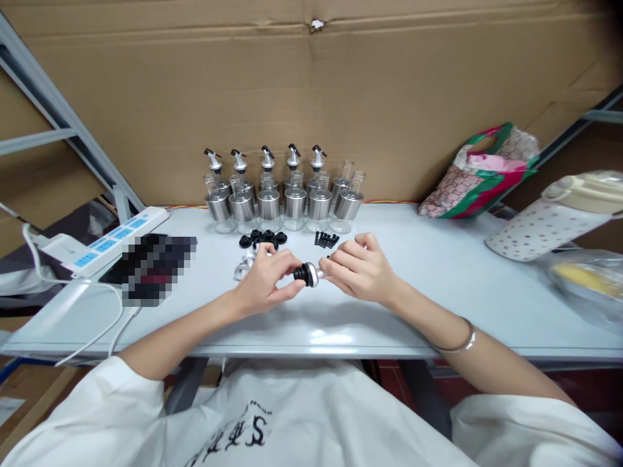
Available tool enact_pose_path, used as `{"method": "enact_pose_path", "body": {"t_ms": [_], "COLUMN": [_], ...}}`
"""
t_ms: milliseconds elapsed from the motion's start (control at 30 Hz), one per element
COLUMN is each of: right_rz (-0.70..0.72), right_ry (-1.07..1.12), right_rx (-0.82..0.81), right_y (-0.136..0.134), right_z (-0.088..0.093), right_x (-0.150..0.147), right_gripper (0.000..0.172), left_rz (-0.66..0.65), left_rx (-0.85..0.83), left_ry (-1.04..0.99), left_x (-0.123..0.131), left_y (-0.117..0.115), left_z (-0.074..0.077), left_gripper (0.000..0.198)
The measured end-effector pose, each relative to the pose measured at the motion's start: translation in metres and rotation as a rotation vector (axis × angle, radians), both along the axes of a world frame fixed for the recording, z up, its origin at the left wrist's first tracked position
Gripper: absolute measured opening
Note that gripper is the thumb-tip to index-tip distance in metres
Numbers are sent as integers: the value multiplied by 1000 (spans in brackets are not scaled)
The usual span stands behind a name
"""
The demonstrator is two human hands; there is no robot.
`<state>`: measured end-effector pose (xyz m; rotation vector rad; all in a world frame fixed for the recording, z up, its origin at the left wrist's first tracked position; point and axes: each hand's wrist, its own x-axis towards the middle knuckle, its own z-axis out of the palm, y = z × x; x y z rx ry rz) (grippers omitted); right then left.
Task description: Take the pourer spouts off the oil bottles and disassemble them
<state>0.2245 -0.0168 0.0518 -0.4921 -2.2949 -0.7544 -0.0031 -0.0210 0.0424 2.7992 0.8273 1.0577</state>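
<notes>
My left hand (267, 279) and my right hand (357, 267) meet above the pale table (438, 305), both pinching one small pourer cap (307, 274). Its black ring end sits in my left fingertips and its silver end in my right. Just behind lie several black rubber rings (263, 239), a few silver caps (243, 264) and a small pile of black stoppers (326, 239). Further back stand several glass and steel oil bottles (282, 201), the rear ones fitted with pourer spouts.
A white and blue power strip (109, 240) with a cable lies at the left beside a blurred dark item (156, 266). At the right are a patterned bag (479, 172), a tilted dotted thermos (555, 217) and a plastic bag (588, 282). Cardboard lines the back.
</notes>
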Motion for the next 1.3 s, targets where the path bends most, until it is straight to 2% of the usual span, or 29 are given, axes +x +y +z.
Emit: {"method": "enact_pose_path", "body": {"t_ms": [133,333,567,700,833,967,1100,1300], "right_rz": [-43,-29,50,81,92,113,97,42], "right_ry": [-38,-49,12,33,31,33,34,13], "right_rx": [31,4,-159,-337,-671,-896,-922,-850], "right_y": [3,2,3,2,2,0,-2,-1], "right_z": [-1,2,2,0,1,3,5,6], "right_x": [3,0,-2,-3,-3,-5,-9,-12], "right_gripper": [15,21,26,32,45,52,47,43], "left_rz": [6,5,6,3,-34,-49,-7,44], "left_rx": [-85,23,143,303,517,599,579,546], "left_ry": [19,46,52,68,81,69,98,159], "left_x": [2,-3,-6,-7,-9,-10,-12,-14], "left_y": [-1,7,7,8,10,13,16,20], "left_z": [3,3,8,13,15,18,21,22], "left_gripper": [43,38,31,24,13,13,12,13]}}
